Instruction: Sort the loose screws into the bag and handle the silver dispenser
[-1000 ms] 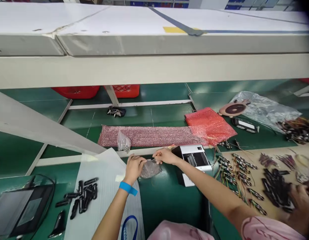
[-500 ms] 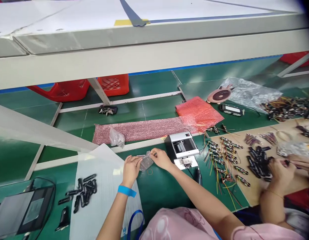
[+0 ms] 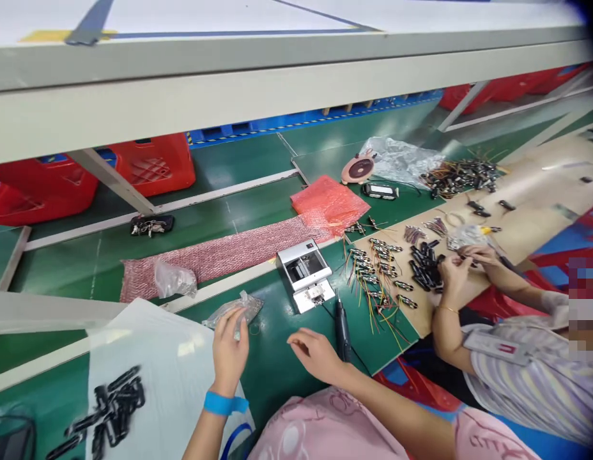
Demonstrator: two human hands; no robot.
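Note:
A clear plastic bag (image 3: 252,305) lies crumpled on the green table, just past the fingertips of my left hand (image 3: 231,351). That hand, with a blue band at the wrist, has its fingers stretched out and the thumb apart; it overlaps the bag in view, and whether it touches it I cannot tell. My right hand (image 3: 320,358) hovers over the green surface with loosely bent fingers, a gap between thumb and forefinger and nothing visible in it. Beyond it stands a small silver-and-black machine (image 3: 303,268). An electric screwdriver (image 3: 343,329) lies to its right.
Black cylindrical parts (image 3: 114,409) lie on a white sheet (image 3: 157,358) at left. Pink bubble wrap (image 3: 239,249) and another plastic bag (image 3: 174,280) lie farther back. Wired parts (image 3: 380,268) spread at right, where a co-worker's hands (image 3: 462,265) handle something small.
My hands have moved apart. The plastic bag, held between both hands before, now lies on the table by my left hand. The view has swung to the right, showing more of the co-worker.

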